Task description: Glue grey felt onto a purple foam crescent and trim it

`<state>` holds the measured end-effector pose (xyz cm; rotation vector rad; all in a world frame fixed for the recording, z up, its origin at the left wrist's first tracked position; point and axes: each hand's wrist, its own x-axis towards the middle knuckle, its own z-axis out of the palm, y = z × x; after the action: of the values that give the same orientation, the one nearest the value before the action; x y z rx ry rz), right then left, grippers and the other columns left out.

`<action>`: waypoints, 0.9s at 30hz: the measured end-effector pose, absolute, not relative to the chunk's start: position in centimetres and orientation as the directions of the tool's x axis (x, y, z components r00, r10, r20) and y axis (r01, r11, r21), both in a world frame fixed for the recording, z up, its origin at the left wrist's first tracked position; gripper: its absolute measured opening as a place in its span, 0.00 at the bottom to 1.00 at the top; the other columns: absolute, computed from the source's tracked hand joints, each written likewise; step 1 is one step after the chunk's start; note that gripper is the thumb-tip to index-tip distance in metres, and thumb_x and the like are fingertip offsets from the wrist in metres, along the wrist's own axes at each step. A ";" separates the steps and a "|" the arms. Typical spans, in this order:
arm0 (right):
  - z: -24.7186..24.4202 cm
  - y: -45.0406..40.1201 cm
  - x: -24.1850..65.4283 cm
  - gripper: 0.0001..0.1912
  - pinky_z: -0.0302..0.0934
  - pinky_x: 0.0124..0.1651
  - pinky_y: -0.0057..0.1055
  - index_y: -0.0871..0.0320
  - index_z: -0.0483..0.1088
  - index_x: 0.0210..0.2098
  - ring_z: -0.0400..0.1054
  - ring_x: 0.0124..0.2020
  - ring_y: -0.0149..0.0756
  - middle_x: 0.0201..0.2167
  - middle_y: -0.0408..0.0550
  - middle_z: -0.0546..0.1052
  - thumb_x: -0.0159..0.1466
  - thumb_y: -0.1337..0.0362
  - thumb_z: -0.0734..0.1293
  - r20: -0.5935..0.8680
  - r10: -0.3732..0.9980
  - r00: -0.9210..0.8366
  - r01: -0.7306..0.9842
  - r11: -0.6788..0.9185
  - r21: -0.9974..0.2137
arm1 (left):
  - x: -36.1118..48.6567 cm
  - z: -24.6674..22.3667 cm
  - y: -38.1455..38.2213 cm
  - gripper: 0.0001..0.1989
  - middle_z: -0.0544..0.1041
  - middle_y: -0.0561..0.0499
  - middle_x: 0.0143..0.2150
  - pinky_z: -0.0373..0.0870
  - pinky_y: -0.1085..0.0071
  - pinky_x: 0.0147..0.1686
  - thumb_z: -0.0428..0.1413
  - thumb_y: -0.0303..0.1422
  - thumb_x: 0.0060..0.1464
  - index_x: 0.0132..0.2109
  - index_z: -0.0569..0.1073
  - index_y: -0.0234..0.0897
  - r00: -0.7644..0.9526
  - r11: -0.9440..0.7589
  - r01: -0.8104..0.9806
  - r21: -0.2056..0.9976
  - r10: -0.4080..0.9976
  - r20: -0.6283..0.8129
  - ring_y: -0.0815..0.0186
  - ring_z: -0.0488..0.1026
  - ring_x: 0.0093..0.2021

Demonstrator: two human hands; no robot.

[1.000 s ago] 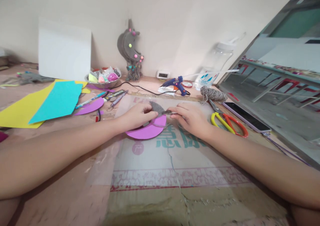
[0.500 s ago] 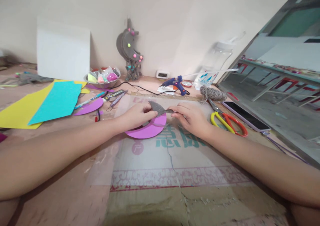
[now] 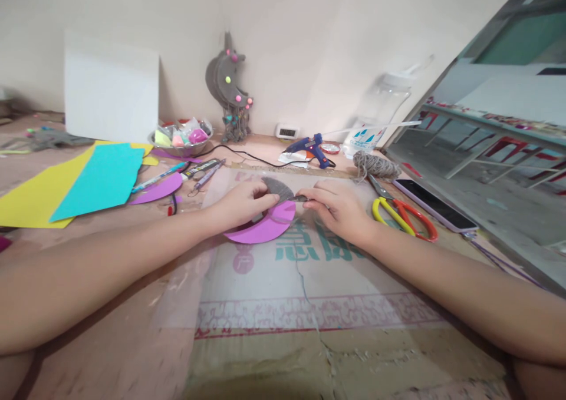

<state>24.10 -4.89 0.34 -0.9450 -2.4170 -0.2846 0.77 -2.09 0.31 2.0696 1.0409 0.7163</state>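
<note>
My left hand [image 3: 244,205] is pinching a flat purple-and-grey crescent [image 3: 265,231], bulging rightward, its long axis slanting toward me and left. My right hand [image 3: 338,210] is pinching grey yarn [image 3: 300,198].

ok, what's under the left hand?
A curved purple piece with a grey section, both partly visible past the left hand; whatever it covers can't be seen.

We could reach over the near part of the printed sheet [image 3: 265,282], but the round purple paper [image 3: 264,232] blocked farther up. Scissors [image 3: 389,198] and a phone [image 3: 435,205] blocked our right; the glue gun [image 3: 312,146] and its cord [image 3: 278,167] blocked the back.
</note>
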 end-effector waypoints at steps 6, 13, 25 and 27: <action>0.3 -4.8 24.0 0.16 0.57 0.35 0.32 0.63 0.72 0.45 0.66 0.31 0.37 0.29 0.51 0.74 0.69 0.60 0.58 0.564 0.578 -0.590 0.682 0.731 -0.036 | 0.9 0.6 -2.3 0.18 0.65 0.56 0.20 0.54 0.73 0.23 0.49 0.41 0.57 0.24 0.67 0.35 0.539 -0.453 0.494 0.742 0.829 0.147 0.72 0.61 0.22; 0.2 -4.7 24.1 0.17 0.57 0.34 0.33 0.62 0.73 0.44 0.66 0.31 0.37 0.29 0.50 0.74 0.69 0.59 0.57 0.530 0.594 -0.605 0.711 0.703 0.024 | 0.8 0.2 -2.3 0.17 0.68 0.55 0.22 0.56 0.73 0.26 0.52 0.42 0.56 0.26 0.70 0.35 0.537 -0.484 0.497 0.721 0.823 0.182 0.71 0.63 0.24; 0.1 -5.5 23.4 0.16 0.58 0.36 0.34 0.59 0.72 0.47 0.67 0.33 0.38 0.32 0.50 0.74 0.69 0.58 0.57 0.492 0.595 -0.636 0.714 0.695 0.084 | 0.7 0.5 -3.1 0.15 0.73 0.53 0.28 0.61 0.73 0.32 0.48 0.37 0.61 0.33 0.75 0.34 0.656 -0.675 0.362 0.643 0.675 0.339 0.69 0.68 0.31; 0.1 -5.4 23.4 0.16 0.59 0.36 0.34 0.59 0.71 0.48 0.67 0.34 0.38 0.32 0.51 0.75 0.69 0.58 0.58 0.491 0.612 -0.620 0.724 0.688 0.057 | 0.8 0.6 -3.2 0.16 0.73 0.53 0.27 0.61 0.73 0.32 0.47 0.38 0.61 0.32 0.74 0.35 0.629 -0.641 0.375 0.670 0.707 0.323 0.69 0.68 0.30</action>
<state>23.37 -5.43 0.07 -1.0348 -2.4618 -0.3473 0.80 -3.20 0.57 2.2944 0.8447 0.7842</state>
